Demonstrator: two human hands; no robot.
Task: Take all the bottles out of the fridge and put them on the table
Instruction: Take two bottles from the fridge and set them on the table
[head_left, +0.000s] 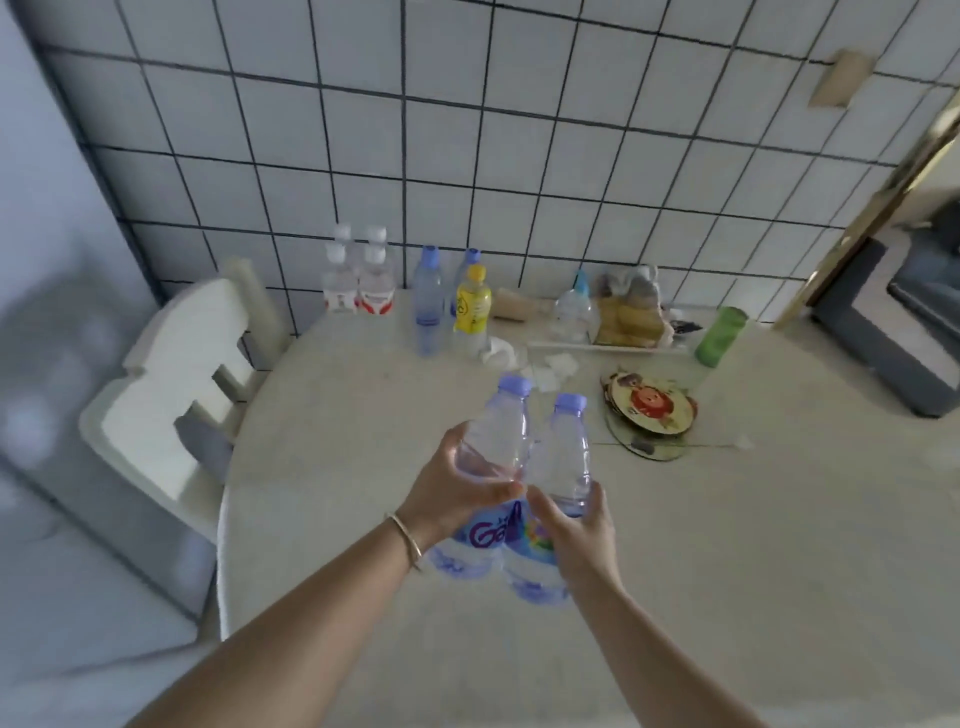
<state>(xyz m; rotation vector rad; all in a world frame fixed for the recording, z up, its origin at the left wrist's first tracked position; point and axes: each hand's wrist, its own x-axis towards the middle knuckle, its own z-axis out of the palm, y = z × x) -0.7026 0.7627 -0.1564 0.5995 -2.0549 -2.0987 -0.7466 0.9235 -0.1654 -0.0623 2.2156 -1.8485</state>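
From the head camera, we are carrying two clear plastic water bottles with lilac caps over the pale round table (727, 545): our left hand (452, 493) is wrapping the left bottle (496, 436), our right hand (576, 525) the right bottle (563, 452), both at mid-body. They look light and thin-walled (probably slick), so gripping above the label seems wise. Other bottles are standing by the tiled wall (519, 156).

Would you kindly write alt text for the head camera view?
A left hand and a right hand each hold a purple-capped water bottle above a pale table. More bottles stand at its far edge by a tiled wall.
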